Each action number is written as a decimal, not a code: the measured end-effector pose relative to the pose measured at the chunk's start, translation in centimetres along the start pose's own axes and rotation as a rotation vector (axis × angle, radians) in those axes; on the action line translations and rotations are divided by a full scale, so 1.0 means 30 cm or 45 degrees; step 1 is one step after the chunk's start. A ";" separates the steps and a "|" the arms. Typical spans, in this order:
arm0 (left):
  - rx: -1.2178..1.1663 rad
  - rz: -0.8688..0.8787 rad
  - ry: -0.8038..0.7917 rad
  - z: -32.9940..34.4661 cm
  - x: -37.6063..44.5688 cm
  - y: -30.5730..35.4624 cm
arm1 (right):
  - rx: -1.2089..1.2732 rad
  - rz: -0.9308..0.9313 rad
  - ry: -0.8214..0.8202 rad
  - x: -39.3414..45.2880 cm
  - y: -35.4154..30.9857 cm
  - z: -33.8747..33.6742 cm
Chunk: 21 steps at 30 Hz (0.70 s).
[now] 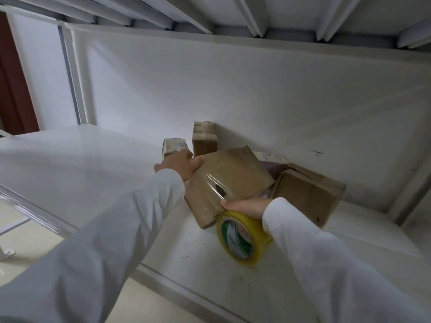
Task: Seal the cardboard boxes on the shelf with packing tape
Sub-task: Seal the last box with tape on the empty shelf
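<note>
We grip the box with our left hand; our right hand holds the tape roll, mid-seal; next, wrap onward.

The left hand is gripping the far-left corner of a flat cardboard box wrapped in clear tape, thumb lying on top. The right hand is holding the box's near edge, with a yellowish tape roll hanging just below it. Beyond the left hand two small boxes are standing against the shelf wall; right of the right hand another box is sitting.
</note>
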<state>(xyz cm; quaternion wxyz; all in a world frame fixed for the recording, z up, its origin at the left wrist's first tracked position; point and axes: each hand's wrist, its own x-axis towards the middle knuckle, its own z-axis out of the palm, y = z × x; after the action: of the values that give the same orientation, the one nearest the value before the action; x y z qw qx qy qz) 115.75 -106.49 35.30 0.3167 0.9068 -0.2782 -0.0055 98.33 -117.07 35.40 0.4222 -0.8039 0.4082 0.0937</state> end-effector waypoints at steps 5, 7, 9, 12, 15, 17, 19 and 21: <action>0.609 0.247 0.083 0.047 -0.046 0.093 | 0.072 -0.015 -0.063 0.021 0.010 0.006; 0.561 0.165 -0.054 0.054 -0.061 0.105 | 0.141 -0.045 -0.062 0.025 0.011 0.004; 0.543 0.124 -0.128 0.038 -0.058 0.109 | 0.151 -0.060 -0.076 0.028 0.013 0.008; 0.520 0.105 -0.166 0.036 -0.051 0.112 | 0.220 -0.042 -0.122 0.021 0.025 0.015; 0.486 0.101 -0.136 0.043 -0.048 0.108 | 0.223 -0.134 -0.207 -0.015 0.054 0.001; 0.394 0.054 -0.152 0.044 -0.039 0.077 | 0.285 -0.284 -0.210 -0.039 0.078 -0.019; 0.173 0.000 -0.237 0.060 -0.039 0.023 | 0.450 -0.438 -0.172 -0.069 0.094 -0.044; 0.042 -0.029 -0.285 0.083 -0.054 -0.032 | 0.610 -0.588 -0.177 -0.100 0.087 -0.066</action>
<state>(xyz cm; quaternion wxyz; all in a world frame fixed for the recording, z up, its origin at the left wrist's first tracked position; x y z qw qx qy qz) 114.39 -106.48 32.49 0.2684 0.9088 -0.3014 -0.1057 94.09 -117.66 36.56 0.6361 -0.7448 0.1960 -0.0483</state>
